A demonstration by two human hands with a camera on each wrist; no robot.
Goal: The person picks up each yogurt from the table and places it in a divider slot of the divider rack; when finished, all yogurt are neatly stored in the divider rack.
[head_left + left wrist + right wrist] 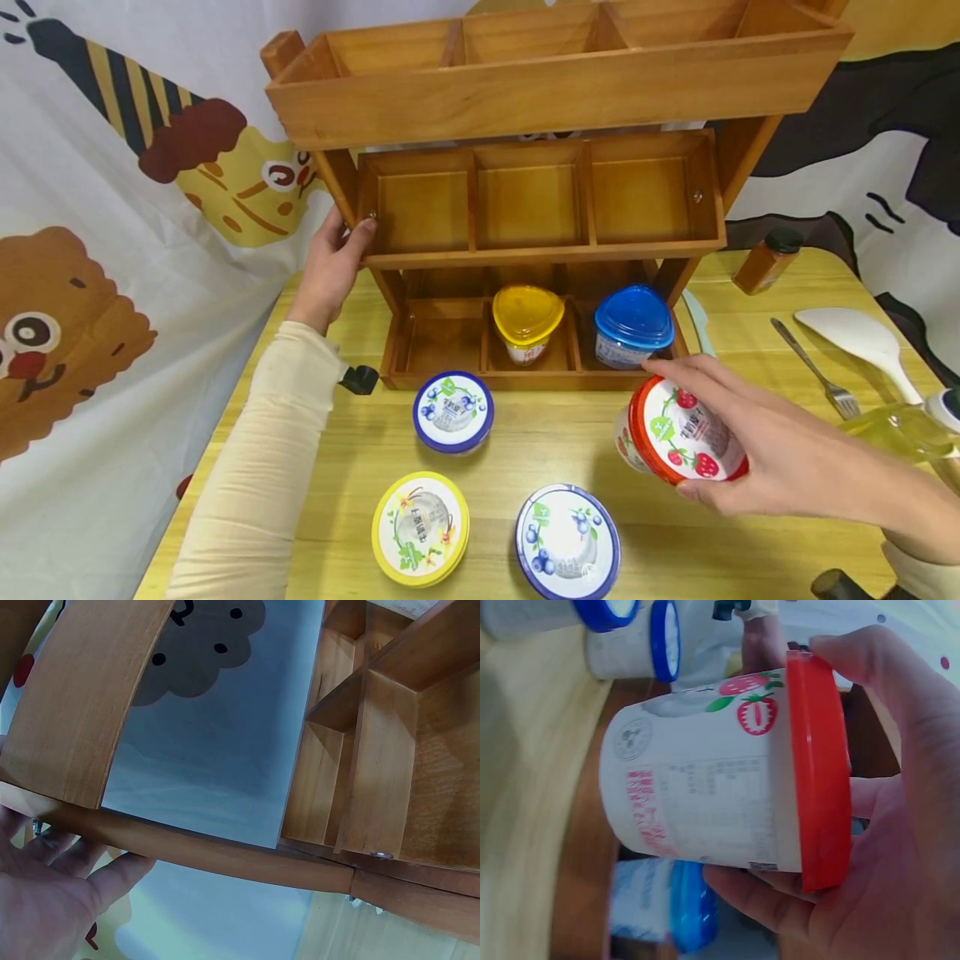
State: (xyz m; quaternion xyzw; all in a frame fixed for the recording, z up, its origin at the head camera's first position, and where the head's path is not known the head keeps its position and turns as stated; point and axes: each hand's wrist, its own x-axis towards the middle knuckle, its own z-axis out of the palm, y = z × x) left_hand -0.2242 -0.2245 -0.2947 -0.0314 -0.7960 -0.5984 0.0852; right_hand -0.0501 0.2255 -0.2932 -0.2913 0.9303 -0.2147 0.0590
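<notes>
My right hand [757, 442] grips a white tub with a red-rimmed lid and strawberry pictures [693, 429], tilted above the table in front of the rack's right end. In the right wrist view the tub [712, 772] lies sideways between thumb and fingers. My left hand [333, 267] holds the left side post of a three-tier wooden rack [555, 100]; the left wrist view has its fingers [120, 877] at the post. In the bottom tier stand a yellow-lidded tub [528, 317] in the middle compartment and a blue-lidded tub [634, 321] in the right one.
Two blueberry tubs [453, 412] [567, 542] and a yellow-rimmed tub [420, 529] stand on the table before the rack. At right are a spice jar [768, 260], a fork [817, 371], a white spoon [862, 337], a pale blue knife [699, 323] and an oil bottle [900, 429].
</notes>
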